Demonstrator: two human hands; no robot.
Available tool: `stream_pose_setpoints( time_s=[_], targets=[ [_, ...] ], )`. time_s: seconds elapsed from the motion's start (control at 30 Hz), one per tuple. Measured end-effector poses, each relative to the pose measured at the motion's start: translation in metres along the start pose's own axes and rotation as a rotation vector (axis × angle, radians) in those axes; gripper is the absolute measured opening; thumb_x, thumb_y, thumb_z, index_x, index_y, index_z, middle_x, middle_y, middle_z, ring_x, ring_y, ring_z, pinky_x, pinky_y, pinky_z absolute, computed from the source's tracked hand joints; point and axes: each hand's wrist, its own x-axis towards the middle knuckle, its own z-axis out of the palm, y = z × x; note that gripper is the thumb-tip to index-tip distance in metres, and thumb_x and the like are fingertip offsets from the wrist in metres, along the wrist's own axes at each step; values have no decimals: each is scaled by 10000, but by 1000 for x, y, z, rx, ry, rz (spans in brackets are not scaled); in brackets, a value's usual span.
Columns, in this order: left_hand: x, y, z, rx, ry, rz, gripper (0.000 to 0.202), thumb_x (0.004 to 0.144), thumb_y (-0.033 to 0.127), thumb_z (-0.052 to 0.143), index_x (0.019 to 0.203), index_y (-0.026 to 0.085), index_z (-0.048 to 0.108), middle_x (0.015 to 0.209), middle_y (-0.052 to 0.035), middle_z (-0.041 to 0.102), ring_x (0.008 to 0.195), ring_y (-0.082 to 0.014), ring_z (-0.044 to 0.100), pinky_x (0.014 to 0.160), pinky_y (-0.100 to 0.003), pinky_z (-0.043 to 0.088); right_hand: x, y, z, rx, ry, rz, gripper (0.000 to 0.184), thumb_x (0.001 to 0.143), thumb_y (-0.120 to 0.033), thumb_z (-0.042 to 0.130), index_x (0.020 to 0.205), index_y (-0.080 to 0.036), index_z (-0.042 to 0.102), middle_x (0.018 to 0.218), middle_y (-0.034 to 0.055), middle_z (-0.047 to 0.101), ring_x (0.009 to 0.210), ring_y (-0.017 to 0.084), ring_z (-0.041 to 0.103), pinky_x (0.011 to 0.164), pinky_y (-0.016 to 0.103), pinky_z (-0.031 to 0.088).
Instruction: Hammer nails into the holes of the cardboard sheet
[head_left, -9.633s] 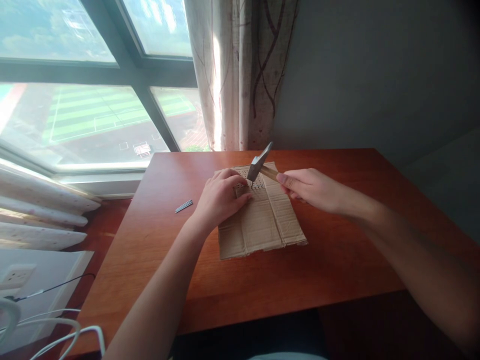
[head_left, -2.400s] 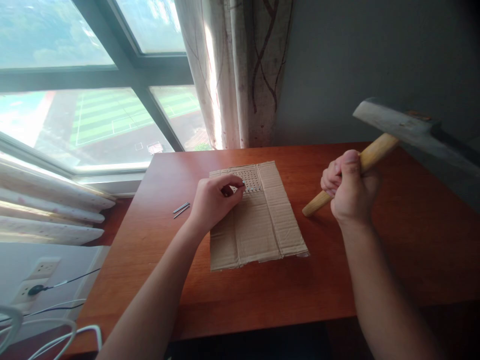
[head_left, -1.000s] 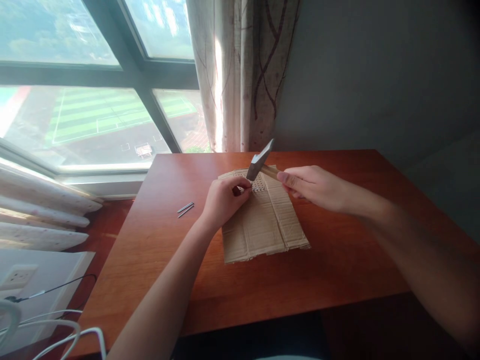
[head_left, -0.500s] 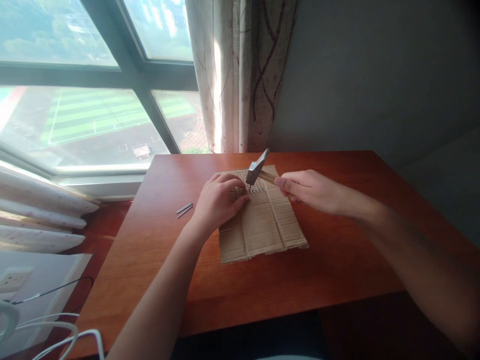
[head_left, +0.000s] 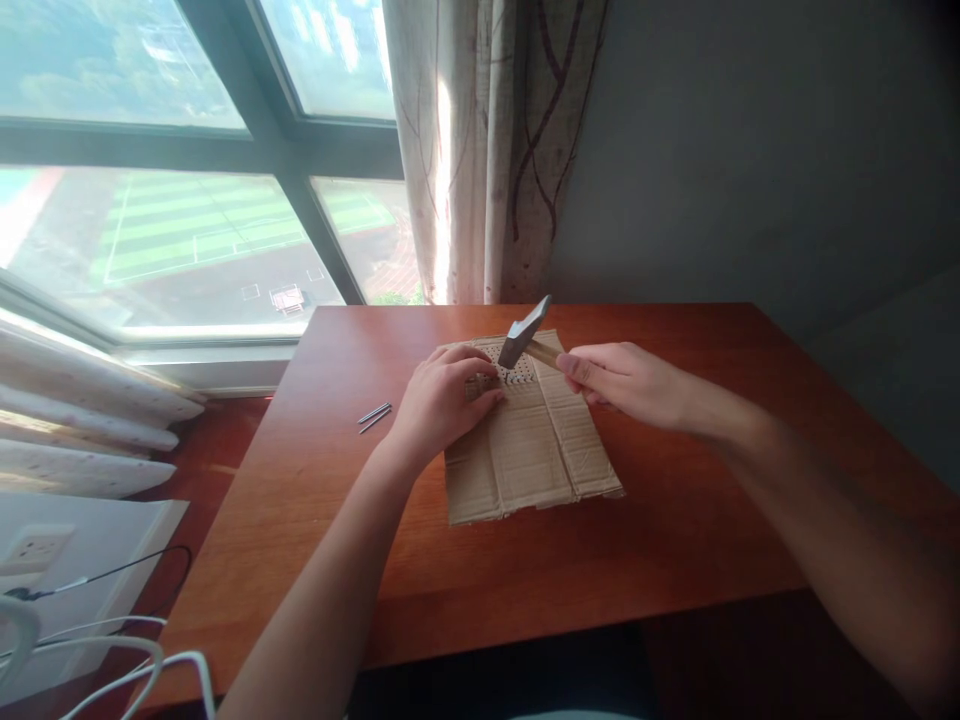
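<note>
My right hand (head_left: 611, 372) is closed round the wooden handle of a hammer (head_left: 527, 332). The metal head hangs tilted just above a small perforated board (head_left: 517, 362), which lies on the far part of a corrugated cardboard sheet (head_left: 529, 455). My left hand (head_left: 446, 398) grips the board's left side, its index finger and thumb curved along it beside the hammer head. Small pale nail or peg ends show in a row near the board's near edge. A dark, thin nail seems to stand under the hammer head, partly hidden. Loose nails (head_left: 375, 417) lie left of my left hand.
The cardboard rests on a reddish wooden table (head_left: 675, 520). Behind it hang a patterned curtain (head_left: 480, 150) and a large window (head_left: 210, 240). White cables (head_left: 180, 665) and a wall socket (head_left: 37, 550) are at the lower left.
The hammer head has lifted slightly off the thin nail and tilted a little to the right. My left hand stays on the board. The whole view has shifted slightly.
</note>
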Motion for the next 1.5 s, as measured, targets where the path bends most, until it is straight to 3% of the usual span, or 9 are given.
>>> stream_pose_setpoints(
  time_s=[0.83,1.0,1.13,1.3,1.5],
  targets=[
    [0,0,1,-35,28,-5,165,790,260,787,942,225,731,1095,-56,730,1043,-262,667,964,-467,532,3,6,6,-48,-21,-1,577,958,-710,349,713,-203,479,701,1,499,673,149,477,634,302,340],
    [-1,0,1,-35,0,-7,152,808,266,772,951,232,732,1126,-50,722,1062,-255,658,979,-457,525,-1,12,3,133,187,-55,531,948,-676,446,703,-205,468,655,-23,457,582,109,398,547,282,300],
    [-1,1,0,-28,-5,-17,143,816,272,762,951,235,730,1135,-52,720,1066,-255,657,978,-459,526,1,24,7,319,521,-120,484,893,-611,617,686,-221,419,590,-53,381,495,86,320,462,273,236],
    [-1,1,-2,-26,-10,-22,137,813,262,760,943,236,729,1136,-54,721,1067,-257,658,981,-460,528,10,40,19,528,874,-184,559,866,-671,610,622,-243,344,493,-76,286,402,79,269,391,271,199],
    [-1,5,-2,13,-6,-9,166,814,261,756,975,236,727,1133,-60,721,1077,-262,652,988,-456,522,9,47,20,510,970,-180,602,826,-743,593,619,-254,309,478,-80,265,384,81,262,369,275,218]
  ],
)
